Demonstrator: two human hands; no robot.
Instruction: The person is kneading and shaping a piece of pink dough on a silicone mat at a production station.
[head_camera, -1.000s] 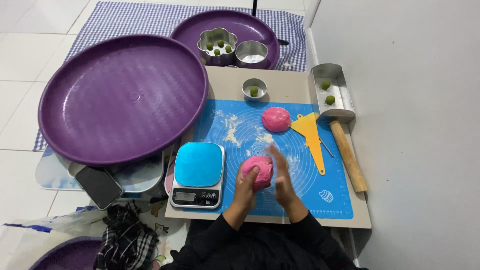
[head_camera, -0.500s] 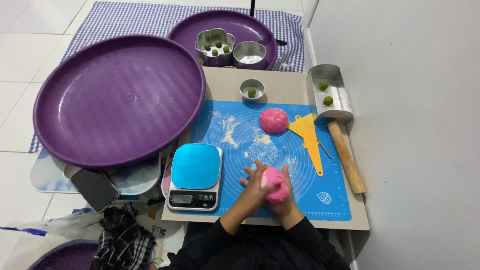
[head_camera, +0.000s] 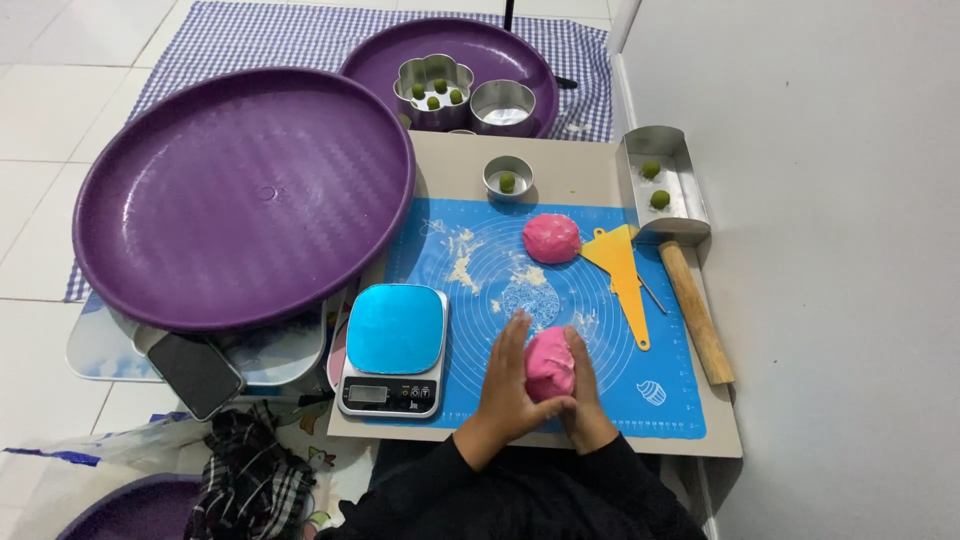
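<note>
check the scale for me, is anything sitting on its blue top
No: the scale has a bare blue top, and the pink dough ball is held between the left hand and right hand beside it.

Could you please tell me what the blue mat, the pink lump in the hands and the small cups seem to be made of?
Mat: likely silicone, matte and thin, lying flat with printed circles.
Pink lump, between left hand and right hand: soft dough, smooth and dull, rounded by the palms.
Cups: probably thin metal, silvery with bright reflections.
</note>
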